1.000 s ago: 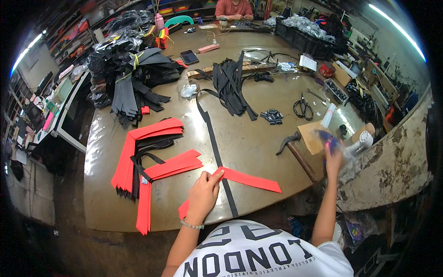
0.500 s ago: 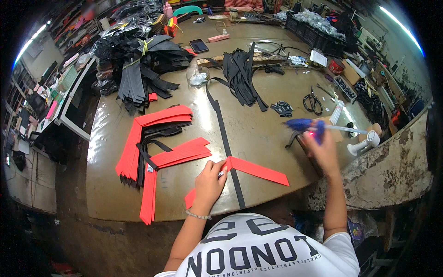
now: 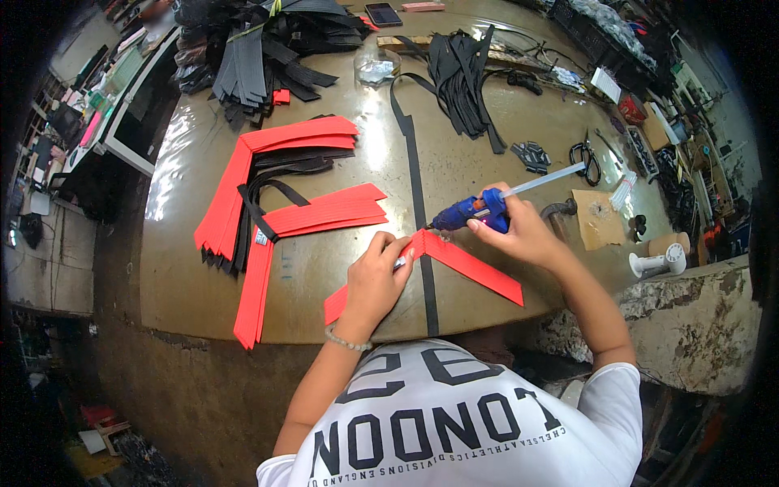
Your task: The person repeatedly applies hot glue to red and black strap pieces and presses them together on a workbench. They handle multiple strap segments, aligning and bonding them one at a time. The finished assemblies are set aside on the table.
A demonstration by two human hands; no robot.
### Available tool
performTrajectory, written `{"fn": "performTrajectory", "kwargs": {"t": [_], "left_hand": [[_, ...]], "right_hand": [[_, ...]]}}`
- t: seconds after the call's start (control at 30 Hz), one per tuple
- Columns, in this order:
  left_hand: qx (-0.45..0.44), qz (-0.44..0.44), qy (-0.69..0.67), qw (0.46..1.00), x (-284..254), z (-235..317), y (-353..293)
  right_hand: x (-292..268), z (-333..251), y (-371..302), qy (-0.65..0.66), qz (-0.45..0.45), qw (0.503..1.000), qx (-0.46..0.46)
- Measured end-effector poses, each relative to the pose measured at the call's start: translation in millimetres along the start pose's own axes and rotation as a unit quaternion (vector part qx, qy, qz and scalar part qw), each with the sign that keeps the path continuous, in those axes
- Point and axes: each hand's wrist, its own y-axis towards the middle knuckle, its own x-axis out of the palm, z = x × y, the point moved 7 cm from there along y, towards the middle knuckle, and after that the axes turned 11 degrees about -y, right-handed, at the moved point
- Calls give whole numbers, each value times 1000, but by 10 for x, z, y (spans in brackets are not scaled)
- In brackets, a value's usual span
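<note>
A: Hands first, go.
B: Left hand (image 3: 375, 276) at 6 o'clock, fingers curled down, pinching the peak of a folded red strip (image 3: 466, 264) flat on the brown worktable (image 3: 324, 276). Bead bracelet on that wrist.
A: Right?
B: Right hand (image 3: 519, 231) just toward 3 o'clock of it, closed around a blue glue gun (image 3: 469, 211). Nozzle points to 9 o'clock, tip right at the strip's fold. A clear glue stick (image 3: 542, 180) pokes out the back toward 2 o'clock.
A: Under the strip?
B: Long black strap (image 3: 415, 187) runs 6 to 12 under the fold.
A: Further out?
B: Red strip stacks (image 3: 316, 215) with black straps at 10 o'clock. Cardboard scrap (image 3: 599, 219) and a white spool (image 3: 659, 261) at 3 o'clock. Scissors (image 3: 586, 154) at 2 o'clock. Black strap bundle (image 3: 462, 81) at 12 o'clock, bigger black pile (image 3: 251, 57) at 11 o'clock, phone (image 3: 383, 13) at the far edge.
</note>
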Motion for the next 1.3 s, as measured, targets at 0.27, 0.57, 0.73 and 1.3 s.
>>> {"fn": "performTrajectory", "kwargs": {"t": [0.27, 0.57, 0.73, 1.3], "left_hand": [[-7, -5, -1, 1000, -9, 34, 23], [-2, 1, 5, 1000, -1, 23, 21], [-8, 7, 3, 1000, 1, 15, 13], [-21, -41, 9, 999, -13, 81, 40]], "right_hand": [[104, 67, 38, -32, -53, 997, 36], [182, 16, -188, -48, -74, 996, 27], [199, -91, -348, -43, -92, 995, 21], [-1063, 1314, -2102, -277, 131, 792, 527]]}}
